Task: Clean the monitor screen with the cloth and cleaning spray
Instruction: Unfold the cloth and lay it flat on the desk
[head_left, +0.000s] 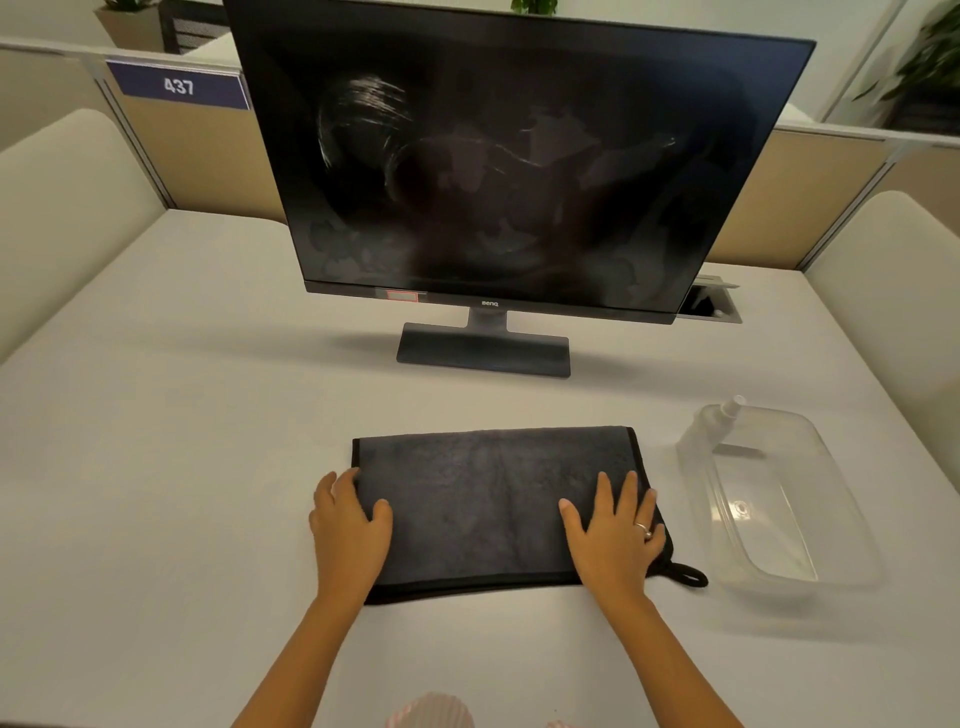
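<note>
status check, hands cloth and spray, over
Left hand and right hand flat on folded cloth. Spray bottle in clear tub, untouched. Monitor smeared, path clear.

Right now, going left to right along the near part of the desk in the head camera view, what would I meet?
Left hand → dark cloth → right hand → cloth's hanging loop → clear plastic container holding the spray bottle.

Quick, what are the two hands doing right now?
Left hand: open, lying flat on the left edge of the folded dark grey cloth, no grip.
Right hand: open, flat on the cloth's right side, no grip.
</note>
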